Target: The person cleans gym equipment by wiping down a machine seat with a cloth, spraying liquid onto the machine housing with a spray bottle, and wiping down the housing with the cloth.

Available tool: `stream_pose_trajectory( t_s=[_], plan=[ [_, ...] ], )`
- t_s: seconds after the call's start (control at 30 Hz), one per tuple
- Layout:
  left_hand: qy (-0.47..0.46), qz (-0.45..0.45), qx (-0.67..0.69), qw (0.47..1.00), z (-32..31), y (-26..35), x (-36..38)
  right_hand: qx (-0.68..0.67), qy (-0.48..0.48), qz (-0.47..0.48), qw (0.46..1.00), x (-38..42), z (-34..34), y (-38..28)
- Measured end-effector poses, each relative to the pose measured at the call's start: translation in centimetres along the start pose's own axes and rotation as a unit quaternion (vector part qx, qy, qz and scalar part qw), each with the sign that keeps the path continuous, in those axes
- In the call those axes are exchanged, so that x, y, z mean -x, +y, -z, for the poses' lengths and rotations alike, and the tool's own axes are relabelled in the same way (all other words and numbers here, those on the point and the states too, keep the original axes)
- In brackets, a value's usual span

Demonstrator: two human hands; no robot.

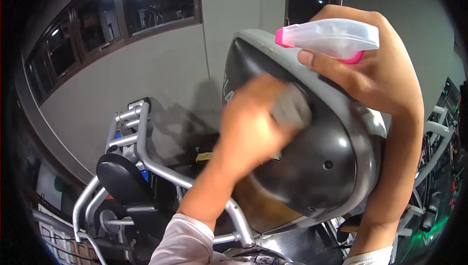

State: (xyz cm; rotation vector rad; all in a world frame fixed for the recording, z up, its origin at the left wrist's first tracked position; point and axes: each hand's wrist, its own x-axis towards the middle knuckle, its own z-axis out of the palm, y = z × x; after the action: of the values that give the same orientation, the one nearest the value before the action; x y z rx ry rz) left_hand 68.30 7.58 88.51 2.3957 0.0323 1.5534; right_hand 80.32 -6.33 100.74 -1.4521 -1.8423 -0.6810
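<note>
My left hand (251,126), smeared by motion, is closed on a grey cloth (291,108). Cloth and hand are at the black, glossy side of a large rounded machine cover (321,187) with a grey edge; whether the cloth touches it is hard to tell. Up and to the right, my right hand (385,70) grips a spray bottle (331,36) by its neck, above the cover's grey top edge. Its trigger head is clear plastic with a pink nozzle pointing left. The bottle's body is hidden behind my hand.
To the left stands gym equipment with silver tubes (142,133) and a black pad (122,179). Behind is a grey wall (231,1) with dark windows (158,1). More metal frames (436,128) are at the right edge.
</note>
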Motion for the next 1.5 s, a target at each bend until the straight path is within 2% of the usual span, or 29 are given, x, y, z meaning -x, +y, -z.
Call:
stream_pose_trajectory(
  t_s=[0.03, 0.07, 0.13, 0.27, 0.33, 0.4, 0.47, 0.53, 0.63, 0.67, 0.73, 0.8, 0.87, 0.93, 1.03, 1.13, 1.23, 1.27, 1.33, 1.4, 1.47, 1.5],
  plan=[
    [0.023, 0.116, 0.088, 0.989, -0.4, -2.3, -1.0, -0.001, -0.003, -0.005, 1.000, 0.0, 0.0, -0.2],
    [0.020, 0.113, 0.116, 0.987, -0.9, -4.8, -1.5, -0.003, -0.007, -0.010, 1.000, 0.0, 0.1, -0.4],
    [0.030, 0.050, 0.078, 0.995, -0.8, -4.6, -1.1, -0.027, -0.012, 0.003, 1.000, 0.0, 0.2, -0.5],
    [0.009, -0.023, 0.108, 0.994, -0.3, 1.1, 3.1, -0.056, -0.017, 0.041, 0.997, 0.0, 0.0, -0.5],
    [-0.013, -0.027, 0.147, 0.989, -0.6, 2.6, 5.3, -0.123, -0.026, 0.013, 0.992, 0.3, -0.5, -1.5],
    [0.032, -0.036, 0.116, 0.992, -1.3, 3.3, 6.9, -0.141, -0.035, 0.018, 0.989, 0.2, -0.3, -2.2],
    [0.013, -0.015, 0.161, 0.987, -0.7, 2.6, 6.4, -0.121, -0.040, 0.040, 0.991, 0.1, -0.2, -2.3],
    [0.027, -0.023, 0.111, 0.993, -0.2, 1.3, 4.9, -0.109, -0.038, 0.050, 0.992, 0.0, -0.3, -2.4],
    [0.091, 0.133, 0.104, 0.981, -1.4, -2.3, 2.5, -0.108, -0.007, 0.038, 0.993, 0.3, -1.0, -2.5],
    [0.049, 0.215, 0.126, 0.967, -1.1, -3.0, 2.0, -0.122, -0.012, 0.035, 0.992, 0.3, -1.1, -2.6],
    [0.092, 0.089, 0.068, 0.989, -1.5, -2.5, 2.4, -0.137, -0.018, 0.033, 0.990, 0.2, -1.0, -2.6],
    [0.077, 0.057, 0.070, 0.993, -1.0, -0.4, 4.1, -0.132, -0.017, 0.042, 0.990, 0.0, -0.9, -2.5],
    [0.020, 0.011, 0.117, 0.993, -0.2, 1.1, 5.8, -0.092, -0.014, 0.057, 0.994, -0.1, -0.7, -2.4],
    [0.046, -0.005, 0.143, 0.989, -0.8, 1.3, 6.5, -0.057, -0.016, 0.067, 0.996, -0.2, -0.4, -2.7],
    [0.068, -0.011, 0.091, 0.993, -0.5, -1.5, 4.9, -0.052, -0.029, 0.064, 0.996, -0.3, -0.3, -2.8],
    [0.125, 0.094, 0.043, 0.987, -1.2, -7.3, 1.7, -0.058, -0.028, 0.061, 0.996, -0.4, -0.2, -2.4],
    [0.128, 0.143, 0.102, 0.976, -1.6, -9.3, 1.5, -0.018, -0.033, 0.070, 0.997, -0.5, -0.5, -2.2],
    [0.112, 0.058, 0.060, 0.990, -1.4, -9.2, 2.1, -0.016, -0.035, 0.060, 0.997, -0.7, -0.6, -2.2],
    [0.086, 0.048, 0.079, 0.992, -1.0, -6.4, 3.6, -0.012, -0.037, 0.039, 0.998, -1.0, -0.7, -2.3],
    [0.006, 0.003, 0.157, 0.988, 0.2, -3.5, 5.4, -0.024, -0.027, 0.008, 0.999, -1.2, -1.2, -2.4],
    [0.029, -0.044, 0.203, 0.978, -0.7, -2.3, 6.5, 0.000, -0.027, 0.001, 1.000, -1.5, -1.5, -2.2],
    [0.008, -0.023, 0.229, 0.973, -0.7, -3.0, 6.4, 0.013, -0.025, 0.003, 1.000, -1.5, -1.6, -2.2]
  ],
)
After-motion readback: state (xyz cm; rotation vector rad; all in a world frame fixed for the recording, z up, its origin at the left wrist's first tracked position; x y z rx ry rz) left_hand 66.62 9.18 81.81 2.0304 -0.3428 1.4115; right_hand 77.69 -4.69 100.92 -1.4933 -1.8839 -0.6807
